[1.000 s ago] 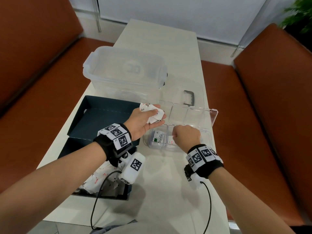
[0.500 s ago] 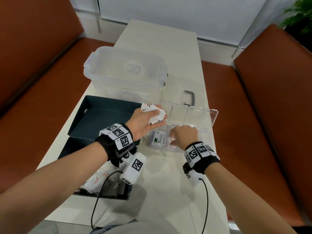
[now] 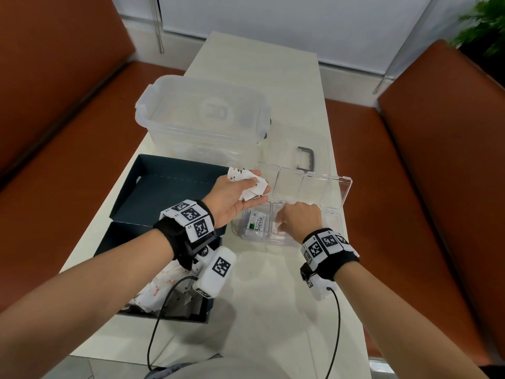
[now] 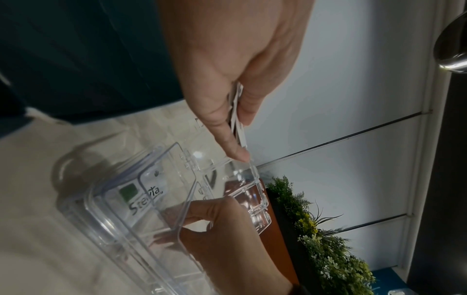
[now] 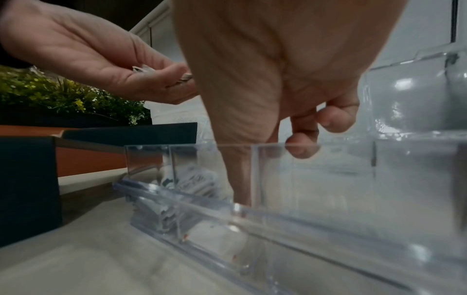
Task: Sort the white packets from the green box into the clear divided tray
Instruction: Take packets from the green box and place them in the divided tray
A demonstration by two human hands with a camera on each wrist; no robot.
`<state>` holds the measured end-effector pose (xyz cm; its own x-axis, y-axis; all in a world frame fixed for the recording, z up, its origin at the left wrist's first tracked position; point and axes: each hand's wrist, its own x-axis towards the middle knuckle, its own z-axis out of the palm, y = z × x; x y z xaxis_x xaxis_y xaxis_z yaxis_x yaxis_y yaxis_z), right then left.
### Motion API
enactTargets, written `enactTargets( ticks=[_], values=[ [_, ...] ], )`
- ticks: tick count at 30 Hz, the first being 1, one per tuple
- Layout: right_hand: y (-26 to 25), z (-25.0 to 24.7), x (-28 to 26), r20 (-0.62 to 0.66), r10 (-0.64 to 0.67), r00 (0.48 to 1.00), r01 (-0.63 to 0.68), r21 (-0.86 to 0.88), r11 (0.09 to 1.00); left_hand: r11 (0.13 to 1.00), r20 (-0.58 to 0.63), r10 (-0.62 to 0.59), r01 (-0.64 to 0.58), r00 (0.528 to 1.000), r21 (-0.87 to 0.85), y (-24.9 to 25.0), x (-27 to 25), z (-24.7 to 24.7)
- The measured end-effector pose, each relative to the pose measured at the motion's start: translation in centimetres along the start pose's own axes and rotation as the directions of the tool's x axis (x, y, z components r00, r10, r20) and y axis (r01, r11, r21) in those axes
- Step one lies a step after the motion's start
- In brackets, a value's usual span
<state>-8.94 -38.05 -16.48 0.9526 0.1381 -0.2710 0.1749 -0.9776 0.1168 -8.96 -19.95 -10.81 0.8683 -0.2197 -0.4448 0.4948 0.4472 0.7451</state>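
White packets (image 3: 248, 184) are being pinched in a fanned bunch by the left hand (image 3: 231, 196), held just above the clear divided tray's (image 3: 340, 225) near-left corner. A Stevia packet (image 3: 257, 224) is lying in that corner compartment. Into the compartment beside it, the right hand (image 3: 299, 220) is being lowered, fingers curled; whether a packet is being gripped cannot be told. More packets are lying in the green box (image 3: 169, 195), left of the tray.

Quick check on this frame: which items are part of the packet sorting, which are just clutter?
In the job:
- green box
- white packets, held in the left hand
- clear divided tray
- Stevia packet already in the tray
- right hand, reaching into the tray

Just lying about:
- big clear tub
- lid with a grey handle
- plant
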Motion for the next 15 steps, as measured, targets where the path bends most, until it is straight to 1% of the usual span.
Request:
enactTargets(
  ticks=[7, 9, 12, 14, 15],
  values=[
    [-0.4, 0.0, -0.2, -0.016, 0.030, 0.999, -0.030, 0.035, 0.999, 1.000, 0.001, -0.004, 0.004, 1.000, -0.009, -0.1, 0.2, 0.2],
    [-0.3, -0.1, -0.5, -0.039, 0.028, 0.999, -0.025, 0.066, 0.997, 1.000, 0.002, -0.011, 0.011, 1.000, -0.019, -0.1, 0.2, 0.2],
    [0.1, -1.2, -1.2, -0.134, 0.034, 0.990, -0.014, 0.151, 0.988, 0.998, 0.001, -0.036, 0.036, 0.999, -0.056, 0.0, 0.2, 0.3],
    [0.3, -2.8, -1.8, -0.233, 0.086, 0.969, -0.024, 0.255, 0.967, 0.995, 0.015, -0.049, 0.050, 0.999, -0.085, 0.1, 0.2, 0.2],
    [0.3, -3.7, -2.1, -0.285, 0.122, 0.951, -0.020, 0.336, 0.942, 0.994, 0.027, -0.054, 0.056, 0.998, -0.096, 0.2, 0.2, 0.1]
  ],
)
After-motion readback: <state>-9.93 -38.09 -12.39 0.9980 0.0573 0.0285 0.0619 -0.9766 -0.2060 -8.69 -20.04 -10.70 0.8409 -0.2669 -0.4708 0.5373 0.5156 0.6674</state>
